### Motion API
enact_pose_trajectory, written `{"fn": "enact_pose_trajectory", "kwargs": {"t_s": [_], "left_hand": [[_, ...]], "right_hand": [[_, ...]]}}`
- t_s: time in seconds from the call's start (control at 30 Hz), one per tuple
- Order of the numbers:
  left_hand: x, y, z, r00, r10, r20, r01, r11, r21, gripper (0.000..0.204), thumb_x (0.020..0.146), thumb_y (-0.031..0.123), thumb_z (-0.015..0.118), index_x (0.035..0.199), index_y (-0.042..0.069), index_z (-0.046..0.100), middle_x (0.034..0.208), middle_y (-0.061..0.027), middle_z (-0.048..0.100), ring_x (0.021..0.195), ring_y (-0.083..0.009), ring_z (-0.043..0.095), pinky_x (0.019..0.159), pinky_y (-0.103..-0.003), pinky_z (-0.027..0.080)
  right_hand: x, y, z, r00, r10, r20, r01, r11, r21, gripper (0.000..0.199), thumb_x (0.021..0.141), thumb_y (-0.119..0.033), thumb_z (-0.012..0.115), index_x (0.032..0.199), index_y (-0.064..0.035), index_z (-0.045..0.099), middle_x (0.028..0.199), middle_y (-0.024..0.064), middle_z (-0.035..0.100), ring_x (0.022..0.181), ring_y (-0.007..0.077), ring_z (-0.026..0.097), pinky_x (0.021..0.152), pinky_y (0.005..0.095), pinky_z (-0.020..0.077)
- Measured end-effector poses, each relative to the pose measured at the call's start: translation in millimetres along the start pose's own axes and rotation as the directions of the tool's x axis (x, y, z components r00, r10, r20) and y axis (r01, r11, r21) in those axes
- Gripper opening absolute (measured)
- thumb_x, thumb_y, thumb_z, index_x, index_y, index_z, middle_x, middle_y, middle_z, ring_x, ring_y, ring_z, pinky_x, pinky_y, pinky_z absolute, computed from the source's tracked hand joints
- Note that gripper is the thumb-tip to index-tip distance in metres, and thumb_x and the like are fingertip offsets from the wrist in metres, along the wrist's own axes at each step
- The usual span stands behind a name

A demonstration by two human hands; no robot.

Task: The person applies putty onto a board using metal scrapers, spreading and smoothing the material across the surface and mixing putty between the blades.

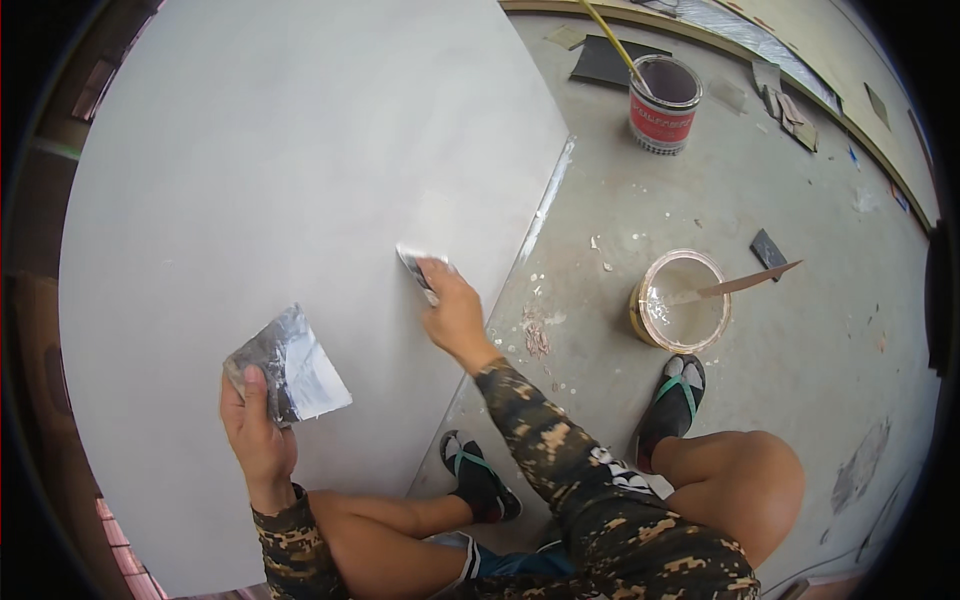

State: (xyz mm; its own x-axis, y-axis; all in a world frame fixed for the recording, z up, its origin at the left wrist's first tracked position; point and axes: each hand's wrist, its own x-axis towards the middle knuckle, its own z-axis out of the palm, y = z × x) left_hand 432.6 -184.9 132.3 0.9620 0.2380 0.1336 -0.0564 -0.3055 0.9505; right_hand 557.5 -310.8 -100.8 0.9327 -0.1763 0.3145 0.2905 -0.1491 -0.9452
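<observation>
A wide white panel [250,170] fills the left half of the head view. Over its lower part, my left hand [257,435] is closed on a flat square plate [300,370], grey and smeared with white putty, the thumb lying on top. Farther right, my right hand [455,310] grips a putty knife [413,268] whose blade meets the panel's surface near its right edge. The fingers hide most of the knife's handle.
On the concrete floor at right stands an open can [648,325] of whitish paste with a wooden stick [750,281] in it. Farther back are a red-labelled can [662,122] with a yellow stick, and dark sandpaper sheets [600,62]. My sandalled feet flank the panel's edge.
</observation>
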Motion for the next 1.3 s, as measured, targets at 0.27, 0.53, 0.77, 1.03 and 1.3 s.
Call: {"fn": "enact_pose_trajectory", "kwargs": {"t_s": [0.27, 0.53, 0.77, 1.03, 1.3], "left_hand": [[4, -5, 7, 0.998, -0.053, -0.046, 0.049, 0.995, -0.087, 0.028, 0.104, 0.019, 0.046, 0.122, -0.002, 0.052, 0.113, -0.0078, 0.062, 0.101, -0.0132, 0.060, 0.090, -0.029, 0.048], [0, -6, -3, 0.996, -0.079, -0.031, 0.076, 0.993, -0.091, 0.029, 0.104, 0.020, 0.046, 0.123, -0.002, 0.051, 0.114, -0.0080, 0.062, 0.102, -0.0136, 0.060, 0.090, -0.030, 0.049], [3, -1, 9, 0.997, -0.068, 0.047, 0.073, 0.990, -0.117, 0.029, 0.105, 0.019, 0.045, 0.124, -0.002, 0.051, 0.115, -0.0081, 0.062, 0.102, -0.0140, 0.061, 0.090, -0.030, 0.050], [1, 0, 10, 0.997, -0.077, 0.003, 0.077, 0.994, -0.082, 0.031, 0.105, 0.021, 0.044, 0.125, -0.001, 0.050, 0.115, -0.0081, 0.062, 0.102, -0.0138, 0.061, 0.090, -0.030, 0.050], [2, 12, 20, 0.997, -0.066, 0.044, 0.070, 0.994, -0.084, 0.032, 0.104, 0.022, 0.045, 0.125, -0.002, 0.050, 0.115, -0.0086, 0.062, 0.103, -0.0147, 0.062, 0.089, -0.030, 0.051]], "right_hand": [[93, 67, -49, 0.822, 0.567, 0.047, -0.555, 0.781, 0.285, 0.058, 0.072, 0.001, 0.048, 0.128, -0.0107, 0.063, 0.100, 0.0237, 0.069, 0.086, 0.0330, 0.069, 0.078, 0.0379, 0.0543], [17, -21, -7, 0.978, 0.165, 0.125, -0.168, 0.986, 0.014, 0.053, 0.074, 0.002, 0.050, 0.121, -0.0145, 0.066, 0.113, 0.0180, 0.067, 0.101, 0.0381, 0.064, 0.088, 0.0447, 0.0515], [44, 66, -51, 0.949, 0.316, -0.004, -0.315, 0.949, 0.027, 0.052, 0.080, 0.007, 0.046, 0.126, -0.0096, 0.064, 0.100, 0.0224, 0.070, 0.078, 0.0210, 0.069, 0.072, 0.0291, 0.0511], [40, 69, -14, 0.990, 0.143, 0.013, -0.142, 0.986, -0.082, 0.058, 0.074, 0.006, 0.048, 0.129, -0.0093, 0.060, 0.118, 0.0185, 0.065, 0.106, 0.0382, 0.062, 0.092, 0.0422, 0.0498], [1, 73, -48, 0.934, 0.276, 0.226, -0.301, 0.950, 0.084, 0.057, 0.074, 0.005, 0.050, 0.128, -0.0101, 0.061, 0.124, 0.0198, 0.063, 0.115, 0.0367, 0.060, 0.098, 0.0405, 0.0479]]}}
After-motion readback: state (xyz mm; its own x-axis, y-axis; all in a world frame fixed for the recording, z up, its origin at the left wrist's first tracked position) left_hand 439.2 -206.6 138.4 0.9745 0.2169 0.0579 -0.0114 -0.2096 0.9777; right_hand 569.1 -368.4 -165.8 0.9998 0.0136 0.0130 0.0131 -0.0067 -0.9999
